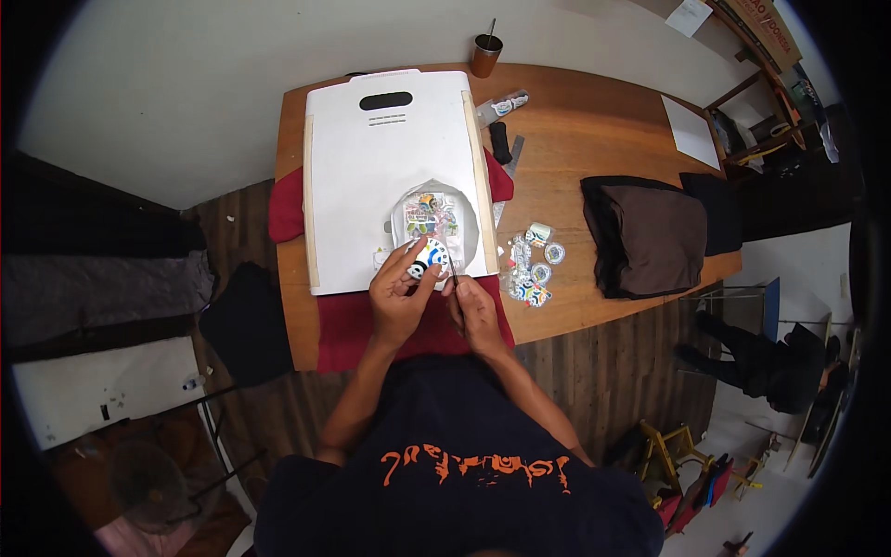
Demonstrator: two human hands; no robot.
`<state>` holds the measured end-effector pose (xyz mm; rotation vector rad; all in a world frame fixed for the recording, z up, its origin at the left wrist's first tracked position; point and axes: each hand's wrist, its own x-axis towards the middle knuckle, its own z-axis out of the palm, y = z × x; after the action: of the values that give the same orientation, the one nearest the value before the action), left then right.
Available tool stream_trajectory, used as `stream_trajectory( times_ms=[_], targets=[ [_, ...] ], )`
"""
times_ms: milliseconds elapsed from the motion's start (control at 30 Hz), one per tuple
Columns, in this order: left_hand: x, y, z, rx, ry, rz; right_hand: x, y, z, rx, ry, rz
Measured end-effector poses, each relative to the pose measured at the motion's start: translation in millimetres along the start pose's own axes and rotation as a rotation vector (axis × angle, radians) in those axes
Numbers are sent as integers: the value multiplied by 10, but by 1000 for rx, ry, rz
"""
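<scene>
My left hand (401, 290) is closed on a round white printed piece (429, 259) with black, blue and yellow shapes. Close beside its right edge, my right hand (475, 311) grips a thin dark tool (453, 271); its exact kind is too small to make out. Both hands are over the near edge of a white board (353, 186) with a slot-shaped hole at its far end. Just beyond my fingers, a clear plastic bag (471, 232) with colourful printed pieces lies on the board.
Red cloth (408, 330) shows under the board. On the wooden table (566, 121) to the right lie several printed cutouts (532, 295), a metal ruler (510, 181), a black roll (500, 143) and folded dark cloth (645, 237). A brown cup (485, 56) stands at the back. Another person (775, 367) is far right.
</scene>
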<state>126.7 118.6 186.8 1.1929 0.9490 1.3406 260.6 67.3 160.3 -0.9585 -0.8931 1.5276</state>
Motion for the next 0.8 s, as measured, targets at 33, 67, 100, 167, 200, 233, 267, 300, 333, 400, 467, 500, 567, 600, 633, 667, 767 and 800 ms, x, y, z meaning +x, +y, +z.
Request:
stream_trajectory(
  times_ms=[33,67,100,167,200,233,267,300,333,400,467,500,567,600,633,667,767,800],
  targets=[
    [-2,3,-1,0,-1,0,-2,0,2,5,6,10],
    [-3,8,0,-2,-7,5,-4,0,4,11,13,19],
    [-4,13,3,-4,-13,11,-7,-1,4,11,13,17],
    [2,3,-9,-10,-9,10,-2,16,12,17,20,26],
    [5,-3,-15,-14,-7,10,2,20,17,16,20,29],
    [5,0,-12,-13,-8,10,2,13,19,20,16,22],
    [5,2,-11,-13,-8,12,2,8,21,24,13,16],
    [4,4,-10,-13,-8,14,2,4,21,25,13,15],
    [2,12,-7,-13,-8,14,4,0,18,16,10,6],
    [-3,33,1,-4,-1,19,-2,-7,23,7,7,-4],
    [-6,19,2,-7,8,22,-5,-25,42,6,15,9],
    [-7,13,0,-10,16,25,-3,-40,53,6,14,9],
    [-8,9,-3,-9,17,24,4,-65,63,-5,6,-22],
    [-9,9,-5,-9,16,22,6,-42,51,-5,5,-21],
    [-7,13,0,-10,15,21,10,-13,30,-3,0,-15],
    [-5,22,7,-11,12,22,10,5,17,-2,-4,-10],
    [-11,21,4,-10,8,21,8,11,19,5,2,-6],
    [-15,20,1,-8,5,21,4,16,21,6,2,-6]
  ],
)
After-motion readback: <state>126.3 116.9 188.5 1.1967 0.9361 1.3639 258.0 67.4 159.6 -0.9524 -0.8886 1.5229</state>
